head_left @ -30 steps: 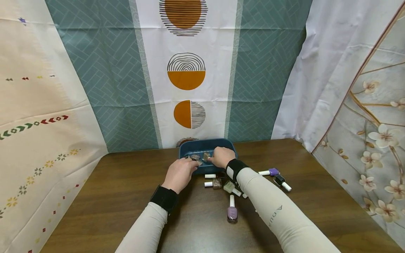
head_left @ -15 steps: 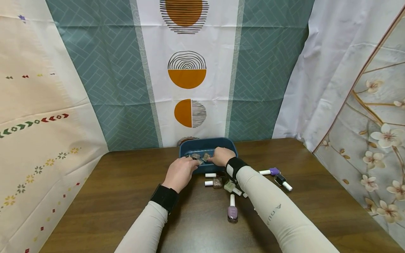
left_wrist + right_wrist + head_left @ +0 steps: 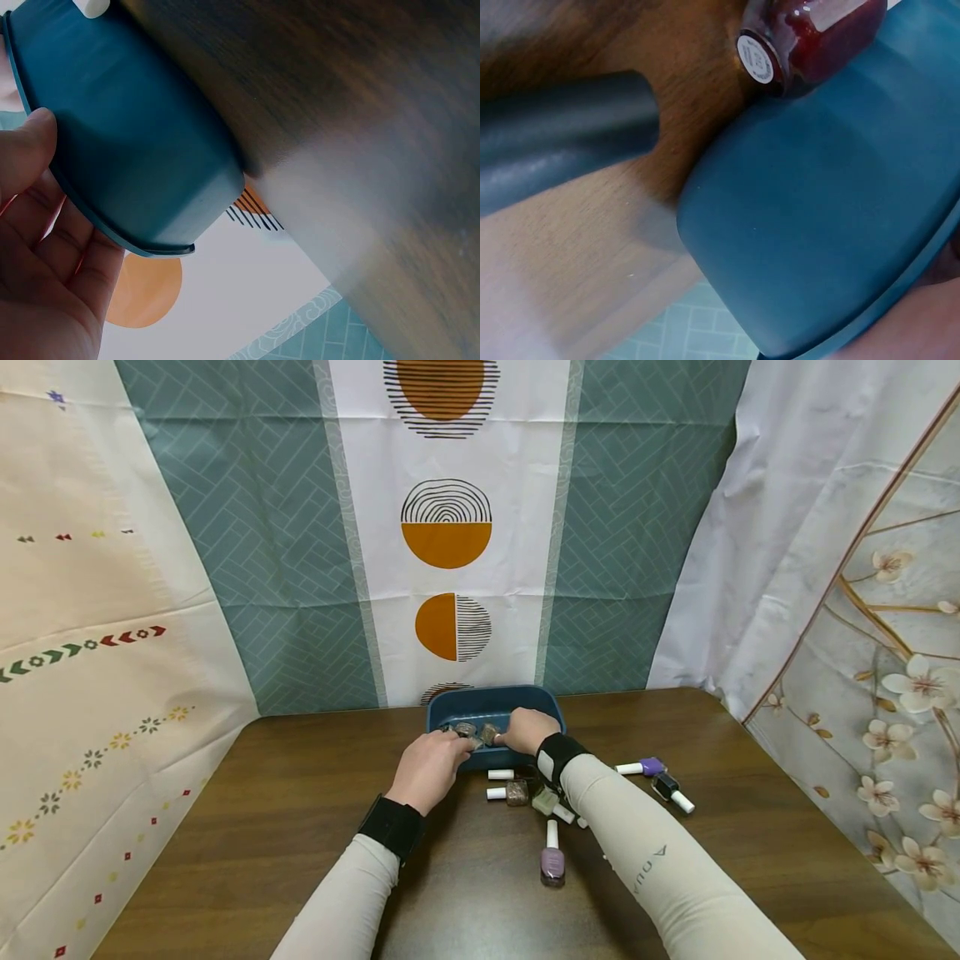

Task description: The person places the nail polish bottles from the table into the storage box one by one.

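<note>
Left hand (image 3: 429, 768) and right hand (image 3: 529, 731) extend over the blue rectangular plastic bin (image 3: 483, 760), beside a brownish glass bottle (image 3: 489, 732) (whether either grasps anything: cannot tell).

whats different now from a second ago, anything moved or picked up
Nothing visibly moved, and nothing was visibly picked up or let go; the head view only shifts slightly. The left hand and right hand are still at the blue bin, and the lilac bottle lies as before on the table.
</note>
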Motion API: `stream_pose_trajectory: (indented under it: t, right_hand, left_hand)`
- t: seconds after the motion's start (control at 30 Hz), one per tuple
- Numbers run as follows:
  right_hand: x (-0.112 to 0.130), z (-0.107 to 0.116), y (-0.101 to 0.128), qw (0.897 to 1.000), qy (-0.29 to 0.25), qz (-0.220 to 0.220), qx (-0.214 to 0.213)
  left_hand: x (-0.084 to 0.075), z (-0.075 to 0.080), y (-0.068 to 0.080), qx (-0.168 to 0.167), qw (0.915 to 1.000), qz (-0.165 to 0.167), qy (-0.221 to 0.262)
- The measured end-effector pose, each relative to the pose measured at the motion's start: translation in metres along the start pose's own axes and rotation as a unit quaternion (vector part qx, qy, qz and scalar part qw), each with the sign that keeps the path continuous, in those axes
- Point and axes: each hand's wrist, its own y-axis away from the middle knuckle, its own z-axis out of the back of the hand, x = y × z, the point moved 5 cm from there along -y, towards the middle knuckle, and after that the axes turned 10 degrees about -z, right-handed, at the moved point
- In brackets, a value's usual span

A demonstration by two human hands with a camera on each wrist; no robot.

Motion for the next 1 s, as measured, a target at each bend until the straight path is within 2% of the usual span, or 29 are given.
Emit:
stream_pose_trajectory:
  t: [0.13, 0.3, 0.37, 0.53, 0.6, 0.77, 1.0]
  right_hand:
    - [0.0, 0.001, 0.001, 1.0, 0.005, 0.003, -0.004]
    - [-0.01, -0.011, -0.021, 0.999, 0.007, 0.026, -0.037]
    - [-0.01, -0.009, -0.02, 0.998, 0.003, 0.035, -0.047]
    - [-0.001, 0.013, 0.013, 0.997, 0.002, 0.049, -0.067]
    - [-0.001, 0.017, 0.02, 0.994, 0.008, 0.06, -0.092]
    - [-0.003, 0.023, 0.033, 0.985, 0.026, 0.085, -0.146]
    - [-0.012, 0.029, 0.047, 0.977, 0.028, 0.122, -0.173]
  left_hand:
    - [-0.001, 0.0, 0.0, -0.003, 1.0, -0.004, -0.008]
    - [-0.002, 0.002, 0.0, -0.002, 1.0, -0.002, -0.006]
    - [-0.002, 0.002, -0.001, 0.001, 1.0, 0.001, -0.005]
    - [-0.001, 0.002, -0.001, 0.002, 1.0, 0.004, -0.004]
    - [-0.001, 0.002, -0.001, -0.002, 1.0, 0.002, 0.0]
    - [-0.002, 0.004, 0.001, -0.019, 0.9998, -0.01, 0.004]
    - [-0.004, 0.005, 0.001, -0.029, 0.9993, -0.022, 0.01]
